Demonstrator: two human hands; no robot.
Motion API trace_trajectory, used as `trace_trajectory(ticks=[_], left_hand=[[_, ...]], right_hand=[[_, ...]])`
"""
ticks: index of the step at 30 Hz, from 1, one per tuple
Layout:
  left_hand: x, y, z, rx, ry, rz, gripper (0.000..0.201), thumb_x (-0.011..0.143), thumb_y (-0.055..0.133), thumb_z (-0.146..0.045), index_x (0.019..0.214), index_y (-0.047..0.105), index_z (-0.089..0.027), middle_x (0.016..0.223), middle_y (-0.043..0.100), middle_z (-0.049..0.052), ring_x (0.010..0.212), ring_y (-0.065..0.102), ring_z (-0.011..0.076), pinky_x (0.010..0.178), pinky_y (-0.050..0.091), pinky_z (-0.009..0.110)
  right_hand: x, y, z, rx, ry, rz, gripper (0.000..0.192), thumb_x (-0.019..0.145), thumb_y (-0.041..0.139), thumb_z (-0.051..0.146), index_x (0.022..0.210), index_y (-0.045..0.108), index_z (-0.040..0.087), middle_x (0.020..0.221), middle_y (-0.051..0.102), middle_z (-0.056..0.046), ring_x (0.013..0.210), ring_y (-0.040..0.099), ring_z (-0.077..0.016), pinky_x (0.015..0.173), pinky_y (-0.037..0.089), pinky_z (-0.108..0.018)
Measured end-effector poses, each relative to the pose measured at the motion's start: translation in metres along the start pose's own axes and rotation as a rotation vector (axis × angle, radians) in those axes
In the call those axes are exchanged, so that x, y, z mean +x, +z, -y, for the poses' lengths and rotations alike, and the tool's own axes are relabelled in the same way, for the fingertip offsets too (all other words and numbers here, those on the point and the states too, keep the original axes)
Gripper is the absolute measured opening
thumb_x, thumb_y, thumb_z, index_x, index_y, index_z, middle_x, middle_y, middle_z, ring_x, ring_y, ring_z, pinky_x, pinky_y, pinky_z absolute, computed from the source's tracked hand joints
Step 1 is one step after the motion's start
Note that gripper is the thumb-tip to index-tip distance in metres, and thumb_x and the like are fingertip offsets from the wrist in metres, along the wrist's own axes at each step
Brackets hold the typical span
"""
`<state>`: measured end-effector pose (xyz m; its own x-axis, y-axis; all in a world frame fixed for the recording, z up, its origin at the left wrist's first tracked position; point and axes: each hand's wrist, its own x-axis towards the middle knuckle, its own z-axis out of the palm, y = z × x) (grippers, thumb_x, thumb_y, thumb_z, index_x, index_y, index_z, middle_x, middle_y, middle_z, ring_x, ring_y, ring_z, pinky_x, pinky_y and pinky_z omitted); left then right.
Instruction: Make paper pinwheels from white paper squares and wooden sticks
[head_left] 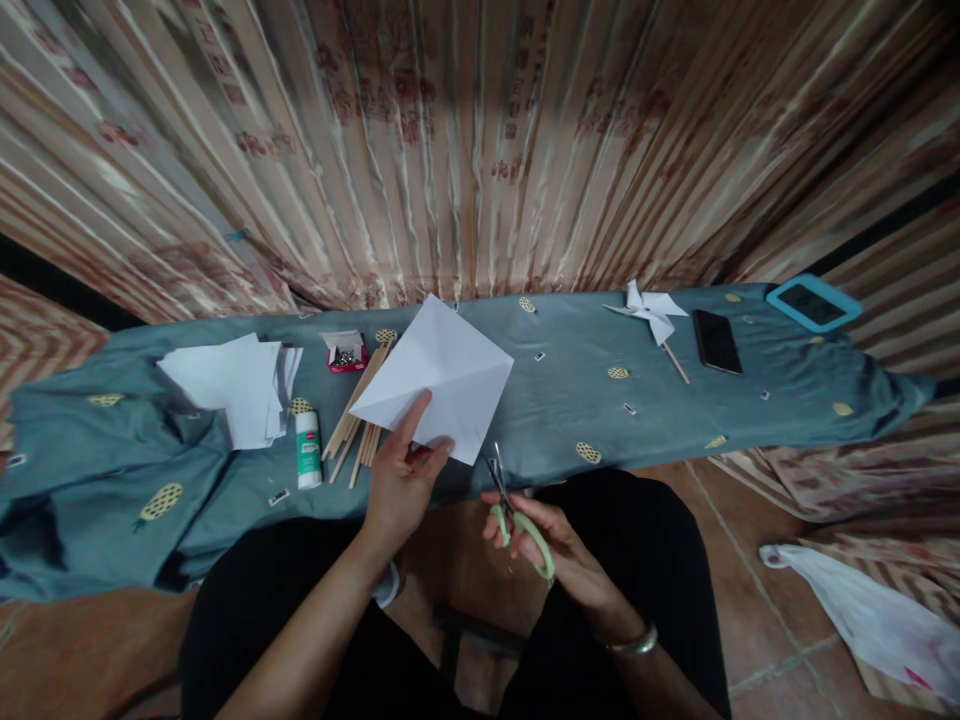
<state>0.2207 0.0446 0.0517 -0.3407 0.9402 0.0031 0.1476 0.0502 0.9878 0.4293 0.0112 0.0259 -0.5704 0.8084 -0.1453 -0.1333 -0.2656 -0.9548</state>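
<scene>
**Cutting of the creased square not yet begun**

Starting nearest the camera, the green-handled scissors (517, 515) are gripped in the right hand (559, 550), whose fingers are threaded through the loops; the blades are parted and aimed up at the lower corner of the paper, but no cut edge can be made out there. Just beside it, the white paper square (439, 375) is pinched at its lower edge by the left hand (401, 485), thumb on top and fingers closed beneath, and is held tilted above the front edge of the worktop (570, 400). Diagonal fold lines are already pressed into the sheet, so the creasing is judged done, while the snipping along those creases is judged still to come.

Further back on the worktop, a glue stick (307, 450), a bundle of wooden sticks (356, 420) and a small box of pins (345, 353) lie unused, with a stack of spare sheets (232, 385) to the left. Towards the far right, one finished pinwheel (651, 315) is laid beside a phone (716, 341), so one piece is reckoned complete and this one early in its making
</scene>
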Motion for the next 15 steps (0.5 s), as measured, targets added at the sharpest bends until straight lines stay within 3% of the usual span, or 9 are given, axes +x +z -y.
trace_trajectory(ticks=[6, 15], left_hand=[[-0.007, 0.004, 0.007, -0.110, -0.026, 0.030, 0.071, 0.071, 0.074, -0.031, 0.138, 0.050, -0.024, 0.141, 0.054, 0.008, 0.111, 0.063, 0.0224, 0.089, 0.056, 0.032], [-0.012, 0.005, 0.003, -0.142, -0.066, 0.050, 0.074, 0.070, 0.076, -0.031, 0.139, 0.050, -0.022, 0.141, 0.054, 0.009, 0.110, 0.063, 0.0227, 0.089, 0.056, 0.034]], right_hand=[[0.006, 0.013, 0.004, -0.002, 0.003, 0.019, 0.056, 0.082, 0.064, 0.058, 0.124, 0.063, 0.022, 0.089, 0.065, -0.004, 0.076, 0.057, -0.0144, 0.069, 0.048, -0.026], [0.008, 0.015, 0.005, -0.077, 0.006, -0.011, 0.059, 0.082, 0.063, 0.059, 0.124, 0.062, 0.018, 0.088, 0.064, -0.004, 0.071, 0.050, -0.0120, 0.060, 0.042, -0.024]])
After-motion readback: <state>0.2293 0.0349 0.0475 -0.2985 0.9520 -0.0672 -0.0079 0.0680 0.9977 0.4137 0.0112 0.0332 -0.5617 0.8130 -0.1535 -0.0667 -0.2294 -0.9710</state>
